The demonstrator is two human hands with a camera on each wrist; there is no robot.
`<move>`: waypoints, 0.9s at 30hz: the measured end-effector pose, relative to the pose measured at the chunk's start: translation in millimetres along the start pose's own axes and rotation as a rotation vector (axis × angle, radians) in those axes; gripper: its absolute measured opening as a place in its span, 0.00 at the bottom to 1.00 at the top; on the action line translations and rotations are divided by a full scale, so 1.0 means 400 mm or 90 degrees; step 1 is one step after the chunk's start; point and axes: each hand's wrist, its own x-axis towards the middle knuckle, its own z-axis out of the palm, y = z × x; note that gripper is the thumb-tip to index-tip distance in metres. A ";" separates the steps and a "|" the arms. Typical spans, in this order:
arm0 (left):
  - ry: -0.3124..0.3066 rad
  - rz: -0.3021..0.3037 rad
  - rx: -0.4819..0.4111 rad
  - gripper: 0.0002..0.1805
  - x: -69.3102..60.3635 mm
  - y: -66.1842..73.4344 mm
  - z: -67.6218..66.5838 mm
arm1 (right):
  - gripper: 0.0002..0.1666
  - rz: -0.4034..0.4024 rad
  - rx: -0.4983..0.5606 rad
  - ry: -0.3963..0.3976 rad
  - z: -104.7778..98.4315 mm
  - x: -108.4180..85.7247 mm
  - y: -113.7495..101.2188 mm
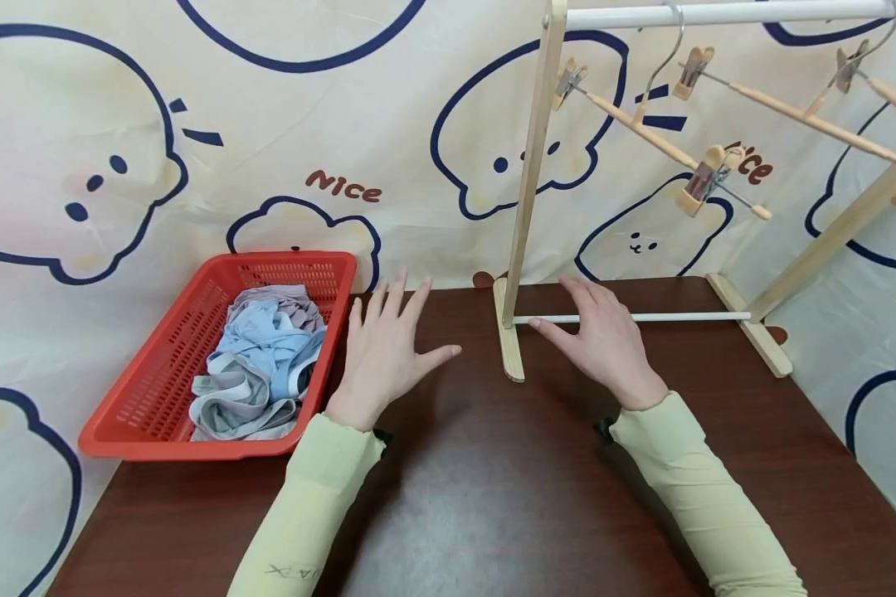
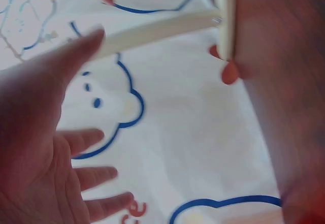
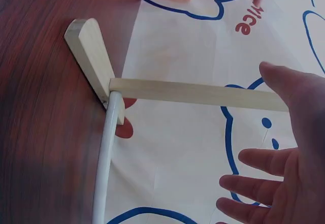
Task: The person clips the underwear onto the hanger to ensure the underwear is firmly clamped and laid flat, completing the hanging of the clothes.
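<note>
My left hand (image 1: 383, 355) hovers above the table with its fingers spread, just right of a red plastic basket (image 1: 138, 394). Inside the basket lie crumpled clothes: a grey piece (image 1: 231, 402), a light blue piece (image 1: 257, 336) and a mauve piece (image 1: 293, 302). Over the lower rail of a wooden clothes rack (image 1: 532, 178), my right hand (image 1: 608, 344) is held with fingers extended and thumb apart. Neither hand holds anything. The left wrist view shows the left palm (image 2: 40, 183) with separated fingers; in the right wrist view the right hand (image 3: 304, 148) looks the same.
Several wooden clip hangers (image 1: 642, 128) hang from the rack's white top bar (image 1: 776, 12). A white lower rail (image 1: 664, 317) joins the rack's feet. The dark brown table (image 1: 485, 497) meets a cartoon-print backdrop (image 1: 411, 207) behind and at the right.
</note>
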 end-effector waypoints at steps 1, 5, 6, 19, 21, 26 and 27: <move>0.011 0.000 -0.004 0.54 -0.003 0.005 -0.012 | 0.52 -0.002 0.003 0.002 0.000 -0.001 -0.002; 0.043 -0.010 -0.032 0.51 -0.017 0.018 -0.061 | 0.48 -0.019 0.014 0.022 -0.005 -0.003 -0.012; 0.051 -0.011 -0.037 0.51 -0.020 0.018 -0.073 | 0.47 -0.023 0.017 0.027 -0.007 -0.004 -0.015; 0.100 -0.059 -0.074 0.49 -0.058 -0.031 -0.203 | 0.39 -0.102 0.052 0.076 -0.018 -0.015 -0.076; 0.109 -0.064 -0.070 0.48 -0.062 -0.043 -0.223 | 0.38 -0.122 0.065 0.090 -0.017 -0.017 -0.090; 0.119 -0.091 -0.049 0.46 -0.076 -0.078 -0.261 | 0.37 -0.171 0.097 0.101 -0.012 -0.021 -0.127; 0.120 -0.095 -0.046 0.46 -0.079 -0.086 -0.266 | 0.38 -0.178 0.102 0.100 -0.010 -0.021 -0.134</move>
